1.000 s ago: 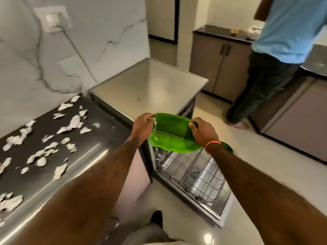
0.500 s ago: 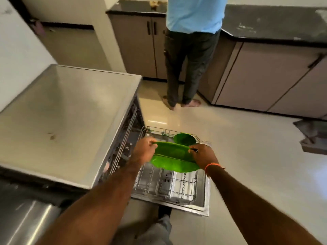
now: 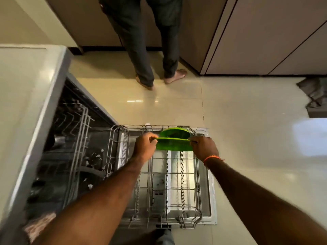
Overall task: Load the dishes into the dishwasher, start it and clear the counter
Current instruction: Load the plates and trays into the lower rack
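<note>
Over the pulled-out rack: both hands hold one green plate (image 3: 174,145) by its two opposite edges, near the far end of the lower rack (image 3: 169,190)
Left hand (image 3: 144,146): fingers curled, pinching the left edge of the green plate
Right hand (image 3: 203,147): fingers curled, pinching the right edge of the same plate; an orange band (image 3: 211,158) is on this wrist
Green plate: almost level, seen close to edge-on, held above the wire tines; I cannot tell if it touches the rack
Second green dish (image 3: 175,132): just behind the held plate, at the far end of the lower rack
Lower rack: wire basket drawn fully out over the open dishwasher door (image 3: 210,195); the near part holds no dishes
Dishwasher (image 3: 35,106): on the left, with a flat grey top; its inside is dark, and the upper rack (image 3: 76,124) shows there
Background: another person (image 3: 152,50) stands barefoot on the glossy tile floor (image 3: 247,138), facing the beige cabinets (image 3: 265,36)
</note>
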Action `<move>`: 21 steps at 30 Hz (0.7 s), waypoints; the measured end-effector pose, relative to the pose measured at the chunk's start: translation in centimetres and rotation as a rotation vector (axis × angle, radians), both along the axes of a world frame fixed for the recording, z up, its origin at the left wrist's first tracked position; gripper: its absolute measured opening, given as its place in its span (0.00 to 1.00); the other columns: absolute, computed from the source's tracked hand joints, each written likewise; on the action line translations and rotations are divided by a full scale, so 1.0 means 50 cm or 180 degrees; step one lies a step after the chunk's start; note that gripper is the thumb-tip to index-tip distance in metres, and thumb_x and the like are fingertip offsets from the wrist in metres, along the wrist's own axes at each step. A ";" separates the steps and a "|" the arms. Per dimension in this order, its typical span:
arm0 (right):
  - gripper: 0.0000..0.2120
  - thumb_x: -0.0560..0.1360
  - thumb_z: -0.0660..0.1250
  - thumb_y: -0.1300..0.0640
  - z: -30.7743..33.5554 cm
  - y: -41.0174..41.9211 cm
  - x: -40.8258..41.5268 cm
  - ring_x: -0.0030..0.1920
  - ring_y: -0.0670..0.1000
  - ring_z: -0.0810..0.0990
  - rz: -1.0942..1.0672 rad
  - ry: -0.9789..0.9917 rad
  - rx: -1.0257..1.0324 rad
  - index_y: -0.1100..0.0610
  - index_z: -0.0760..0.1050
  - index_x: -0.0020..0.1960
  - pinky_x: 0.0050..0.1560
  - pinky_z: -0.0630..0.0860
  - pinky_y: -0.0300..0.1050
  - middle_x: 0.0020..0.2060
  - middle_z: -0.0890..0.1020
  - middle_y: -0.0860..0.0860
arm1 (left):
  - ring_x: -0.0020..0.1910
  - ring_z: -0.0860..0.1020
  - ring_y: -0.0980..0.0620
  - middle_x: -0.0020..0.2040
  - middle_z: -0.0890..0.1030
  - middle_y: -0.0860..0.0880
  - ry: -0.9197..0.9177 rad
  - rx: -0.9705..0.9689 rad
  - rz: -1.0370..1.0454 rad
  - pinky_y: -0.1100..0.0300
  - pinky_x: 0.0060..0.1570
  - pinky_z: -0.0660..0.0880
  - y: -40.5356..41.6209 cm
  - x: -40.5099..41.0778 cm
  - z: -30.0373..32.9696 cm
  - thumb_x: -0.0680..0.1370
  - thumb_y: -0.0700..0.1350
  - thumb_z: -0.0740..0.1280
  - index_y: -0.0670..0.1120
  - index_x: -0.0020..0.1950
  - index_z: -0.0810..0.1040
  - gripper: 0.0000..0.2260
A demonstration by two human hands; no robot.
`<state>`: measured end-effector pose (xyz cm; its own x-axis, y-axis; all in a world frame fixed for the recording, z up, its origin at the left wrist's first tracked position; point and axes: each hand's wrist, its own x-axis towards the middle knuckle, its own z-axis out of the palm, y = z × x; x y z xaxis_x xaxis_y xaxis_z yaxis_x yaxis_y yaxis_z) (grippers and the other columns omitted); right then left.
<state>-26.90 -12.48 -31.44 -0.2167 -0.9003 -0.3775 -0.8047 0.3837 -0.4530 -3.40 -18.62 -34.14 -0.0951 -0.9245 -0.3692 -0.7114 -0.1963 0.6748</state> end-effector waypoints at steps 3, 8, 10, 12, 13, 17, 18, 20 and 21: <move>0.12 0.79 0.64 0.56 -0.074 -0.069 -0.018 0.47 0.61 0.83 0.0041 0.0067 -0.0132 0.50 0.84 0.57 0.49 0.79 0.49 0.48 0.86 0.57 | 0.44 0.80 0.55 0.46 0.84 0.52 0.0075 0.0026 0.0095 0.71 0.40 0.71 -0.063 -0.021 -0.088 0.78 0.38 0.70 0.48 0.53 0.84 0.07; 0.12 0.79 0.64 0.57 -0.162 -0.124 -0.021 0.48 0.61 0.83 0.0054 0.0113 -0.0167 0.52 0.84 0.56 0.52 0.81 0.54 0.48 0.86 0.57 | 0.42 0.79 0.55 0.43 0.82 0.53 0.0159 0.0030 0.0208 0.74 0.39 0.71 -0.122 -0.030 -0.201 0.76 0.35 0.71 0.46 0.51 0.84 0.08; 0.11 0.79 0.64 0.57 -0.192 -0.127 -0.022 0.48 0.61 0.83 0.0071 0.0118 -0.0099 0.52 0.84 0.56 0.51 0.80 0.55 0.47 0.86 0.57 | 0.39 0.78 0.58 0.43 0.83 0.52 0.0167 0.0039 0.0162 0.77 0.38 0.70 -0.129 -0.030 -0.230 0.76 0.34 0.71 0.45 0.51 0.84 0.08; 0.11 0.80 0.65 0.56 -0.220 -0.125 -0.024 0.47 0.59 0.83 0.0117 0.0131 -0.0038 0.51 0.84 0.57 0.51 0.81 0.54 0.47 0.86 0.56 | 0.39 0.78 0.60 0.43 0.83 0.52 0.0181 0.0085 0.0107 0.77 0.39 0.71 -0.131 -0.028 -0.257 0.76 0.34 0.72 0.44 0.52 0.85 0.08; 0.11 0.80 0.65 0.56 -0.232 -0.125 -0.025 0.47 0.59 0.83 0.0144 0.0144 -0.0010 0.50 0.84 0.58 0.51 0.81 0.53 0.47 0.86 0.56 | 0.39 0.78 0.61 0.43 0.83 0.52 0.0195 0.0100 0.0076 0.76 0.39 0.71 -0.131 -0.027 -0.267 0.76 0.34 0.72 0.44 0.52 0.85 0.08; 0.12 0.80 0.64 0.54 -0.267 -0.131 -0.027 0.46 0.60 0.83 0.0062 0.0163 0.0076 0.48 0.84 0.58 0.50 0.81 0.53 0.47 0.86 0.56 | 0.42 0.81 0.57 0.47 0.86 0.50 0.0177 0.0120 -0.0009 0.71 0.43 0.75 -0.129 -0.027 -0.301 0.77 0.35 0.71 0.44 0.55 0.85 0.09; 0.12 0.80 0.64 0.53 -0.274 -0.134 -0.024 0.46 0.59 0.83 0.0063 0.0180 0.0117 0.47 0.83 0.59 0.50 0.81 0.52 0.47 0.86 0.56 | 0.42 0.82 0.55 0.48 0.86 0.49 0.0121 0.0132 -0.0054 0.68 0.44 0.76 -0.127 -0.027 -0.305 0.77 0.35 0.71 0.44 0.55 0.86 0.09; 0.12 0.81 0.63 0.52 -0.284 -0.136 -0.015 0.45 0.57 0.83 0.0111 0.0237 0.0252 0.45 0.81 0.61 0.48 0.81 0.50 0.47 0.85 0.54 | 0.45 0.83 0.52 0.51 0.87 0.48 0.0020 0.0185 -0.0155 0.62 0.48 0.80 -0.122 -0.027 -0.309 0.78 0.36 0.70 0.44 0.57 0.85 0.10; 0.13 0.81 0.63 0.53 -0.284 -0.135 -0.010 0.45 0.57 0.82 0.0128 0.0284 0.0321 0.44 0.81 0.61 0.48 0.81 0.50 0.47 0.85 0.54 | 0.46 0.84 0.52 0.53 0.86 0.48 -0.0022 0.0232 -0.0201 0.59 0.50 0.81 -0.119 -0.028 -0.306 0.78 0.36 0.70 0.44 0.59 0.85 0.11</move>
